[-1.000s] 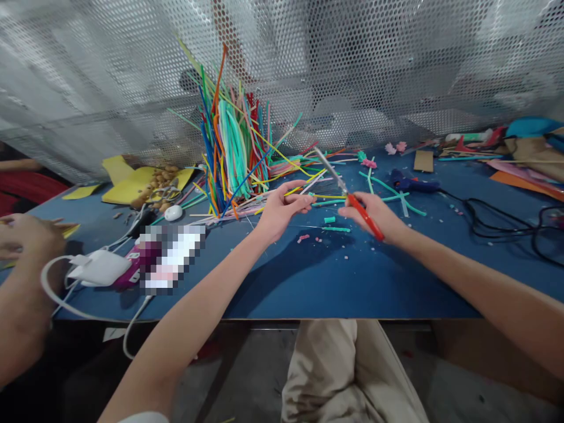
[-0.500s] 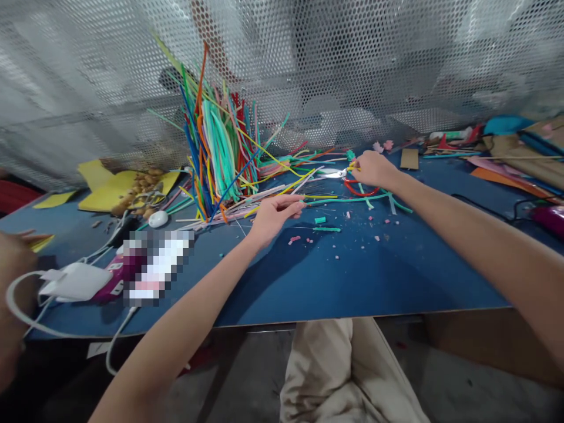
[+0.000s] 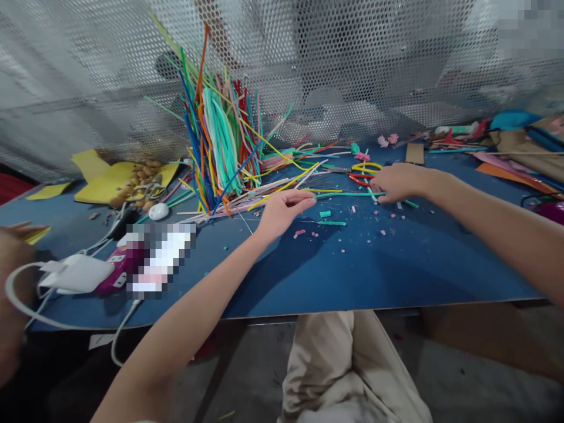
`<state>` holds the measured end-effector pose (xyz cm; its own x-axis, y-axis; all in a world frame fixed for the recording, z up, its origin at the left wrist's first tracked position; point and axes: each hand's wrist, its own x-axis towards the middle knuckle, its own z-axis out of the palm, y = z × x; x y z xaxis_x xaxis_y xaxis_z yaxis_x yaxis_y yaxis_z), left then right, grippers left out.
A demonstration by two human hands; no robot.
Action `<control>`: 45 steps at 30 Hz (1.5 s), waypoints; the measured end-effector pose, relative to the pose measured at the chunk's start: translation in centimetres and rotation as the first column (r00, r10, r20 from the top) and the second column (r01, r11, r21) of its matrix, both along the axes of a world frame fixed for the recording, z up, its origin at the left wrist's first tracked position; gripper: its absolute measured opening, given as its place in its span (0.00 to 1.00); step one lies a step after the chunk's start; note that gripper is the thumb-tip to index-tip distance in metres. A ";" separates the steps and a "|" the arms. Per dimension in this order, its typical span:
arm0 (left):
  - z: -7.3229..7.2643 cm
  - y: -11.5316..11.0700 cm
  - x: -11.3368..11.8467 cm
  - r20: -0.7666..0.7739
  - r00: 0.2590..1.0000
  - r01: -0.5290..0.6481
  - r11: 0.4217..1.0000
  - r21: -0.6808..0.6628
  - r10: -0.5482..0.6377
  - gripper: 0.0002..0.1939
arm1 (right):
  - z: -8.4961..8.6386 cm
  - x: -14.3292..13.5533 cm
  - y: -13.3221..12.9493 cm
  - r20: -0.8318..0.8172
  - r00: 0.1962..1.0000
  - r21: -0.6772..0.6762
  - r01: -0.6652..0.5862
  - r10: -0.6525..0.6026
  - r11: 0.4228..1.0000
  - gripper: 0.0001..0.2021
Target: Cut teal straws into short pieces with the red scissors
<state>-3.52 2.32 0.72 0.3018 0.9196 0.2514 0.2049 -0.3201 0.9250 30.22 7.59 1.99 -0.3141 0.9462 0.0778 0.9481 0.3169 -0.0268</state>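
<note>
My left hand (image 3: 284,214) is closed at mid-table, its thumb and fingers pinched on the left end of a green pipe cleaner (image 3: 348,195). The same strip runs right to my right hand (image 3: 396,182), whose fingers are closed on it near its other end. Just behind my right hand lie scissors (image 3: 360,175) with red and yellow handles, not held. In front of the strip are a short green piece (image 3: 325,214), a thin green fuzzy length (image 3: 332,223) and small pink scraps (image 3: 299,232).
A bundle of coloured pipe cleaners (image 3: 222,141) stands back left against a perforated metal screen (image 3: 352,70). At left are a phone (image 3: 170,255), a white charger (image 3: 79,273), cables and another person's hand (image 3: 15,241). Card and paper scraps (image 3: 511,176) lie at right.
My right hand has let go of the scissors and come forward and right onto the green pipe cleaner. My left hand has shifted slightly right.
</note>
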 end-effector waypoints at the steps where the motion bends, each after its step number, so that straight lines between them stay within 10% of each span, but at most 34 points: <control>1: -0.1 0.0 0.0 0.001 1.000 0.003 1.000 0.013 -0.003 0.18 | 0.1 -0.1 -0.6 0.122 0.991 -0.057 -0.054 0.061 0.997 0.06; 7: -0.9 0.7 -0.1 0.007 1.000 0.011 0.999 -0.046 -0.011 0.21 | 2.6 0.9 -1.6 0.312 0.949 -0.062 -0.022 0.040 0.998 0.04; 12: -1.4 1.2 -0.1 -0.006 0.999 0.038 0.997 -0.070 -0.039 0.23 | 4.4 0.4 -2.1 -0.146 0.977 0.238 -0.116 0.153 0.964 0.04; 15: -1.8 1.6 -0.2 -0.100 0.993 0.055 0.998 -0.027 -0.057 0.20 | 2.9 -3.0 -3.0 -0.706 0.676 0.191 -0.104 0.210 0.976 0.07; 19: -2.3 2.1 -0.1 -0.254 0.967 0.040 0.994 0.102 -0.013 0.13 | -1.4 -7.7 -3.7 -0.918 0.376 0.062 -0.176 0.125 0.982 0.10; 25: -2.3 2.2 0.1 -0.327 0.945 0.045 0.990 0.135 0.002 0.15 | -4.9 -9.0 -4.0 -0.872 0.475 0.055 -0.150 0.121 0.987 0.05; 45: -1.8 1.3 1.6 -0.407 0.912 0.164 0.951 0.263 -0.045 0.14 | -5.0 -8.8 -3.7 -0.739 0.645 0.108 -0.167 0.192 0.980 0.08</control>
